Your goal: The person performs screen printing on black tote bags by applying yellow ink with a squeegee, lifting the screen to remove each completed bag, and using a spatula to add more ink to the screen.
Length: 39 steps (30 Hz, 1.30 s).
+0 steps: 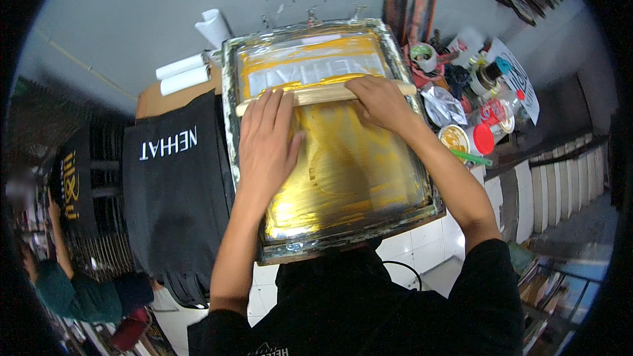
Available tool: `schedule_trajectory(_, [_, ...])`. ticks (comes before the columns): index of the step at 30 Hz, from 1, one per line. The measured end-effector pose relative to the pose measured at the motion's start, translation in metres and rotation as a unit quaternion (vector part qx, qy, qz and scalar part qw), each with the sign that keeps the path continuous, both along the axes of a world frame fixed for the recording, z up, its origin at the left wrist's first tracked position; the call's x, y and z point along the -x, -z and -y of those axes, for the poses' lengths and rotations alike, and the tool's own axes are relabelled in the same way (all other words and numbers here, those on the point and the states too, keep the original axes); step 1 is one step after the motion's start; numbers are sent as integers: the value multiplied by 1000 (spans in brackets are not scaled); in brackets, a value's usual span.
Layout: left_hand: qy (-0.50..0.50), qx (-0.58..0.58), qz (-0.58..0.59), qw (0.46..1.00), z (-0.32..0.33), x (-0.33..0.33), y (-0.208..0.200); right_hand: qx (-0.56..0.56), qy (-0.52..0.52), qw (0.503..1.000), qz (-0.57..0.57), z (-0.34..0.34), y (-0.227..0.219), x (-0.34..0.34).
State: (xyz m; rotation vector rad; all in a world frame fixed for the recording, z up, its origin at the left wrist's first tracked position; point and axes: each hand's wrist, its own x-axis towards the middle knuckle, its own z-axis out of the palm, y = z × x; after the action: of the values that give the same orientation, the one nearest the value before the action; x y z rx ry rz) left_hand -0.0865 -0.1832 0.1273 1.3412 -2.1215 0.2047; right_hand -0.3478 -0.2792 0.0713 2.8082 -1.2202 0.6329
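A wooden squeegee [315,95] lies across the upper part of a screen-printing frame [230,79]. My left hand [265,135] grips its left end, fingers laid over the wood and thumb apart. Near the other end, my right hand [384,102] is closed over the same squeegee. Golden-yellow ink [330,178] coats the mesh below it, shiny and streaked. Above the squeegee shows a paler stencil window [316,69] with light lettering, and yellow ink is smeared along its borders. The squeegee's blade edge is hidden from this angle.
Black printed fabric [173,184] is stacked left of the frame, with white rolls [184,74] behind. To the right stand an ink tub [455,137], a red-lidded jar [481,138] and other containers. Another person [79,290] works at far left beside hanging black fabric [99,178].
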Motion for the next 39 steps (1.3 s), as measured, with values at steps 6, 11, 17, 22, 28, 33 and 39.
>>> schedule_trajectory(6, [59,-89,31,994,57,21,8,131,-48,990,-19,-10,-96,27])
schedule_trajectory(11, [-9,-104,-86,991,36,31,-7,128,252,959,13,-58,-126,173])
schedule_trajectory(17, [-118,-163,-407,891,-17,34,-21,-300,296,857,-297,-125,-21,255])
schedule_trajectory(22, [-133,-103,-578,799,-47,48,-22,-219,256,882,-330,-130,38,288])
schedule_trajectory(28, [-109,-59,-695,708,-72,75,-6,-236,229,918,-223,-124,47,316])
schedule_trajectory(33, [-107,-80,-746,652,-73,87,22,-186,279,929,-159,-137,18,342])
schedule_trajectory(39, [-82,-110,-779,612,-52,91,45,-227,341,910,66,-196,-40,368])
